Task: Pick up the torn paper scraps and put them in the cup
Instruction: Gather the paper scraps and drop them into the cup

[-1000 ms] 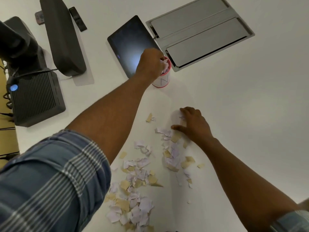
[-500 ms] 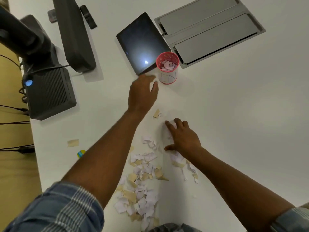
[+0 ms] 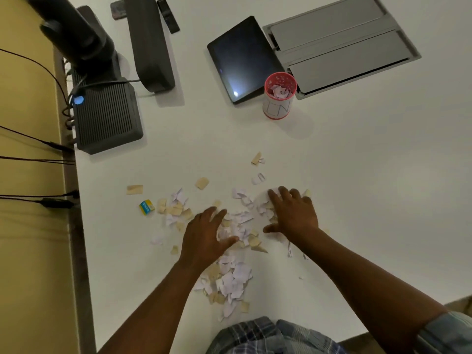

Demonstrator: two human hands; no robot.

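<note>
I see the white table [image 3: 357,200] carrying a wide spread of torn paper scraps [image 3: 235,274] near its front edge. My left hand [image 3: 204,238] and right hand [image 3: 293,215] lie flat on the pile, fingers spread, pinching nothing. The cup [image 3: 279,97] stands well apart, beside the tablet [image 3: 242,57]. I worry raking could flick light scraps off the edge.

Single head-worn view, looking steeply down and forward, close over white table [image 3: 357,200], wide-angle.
</note>
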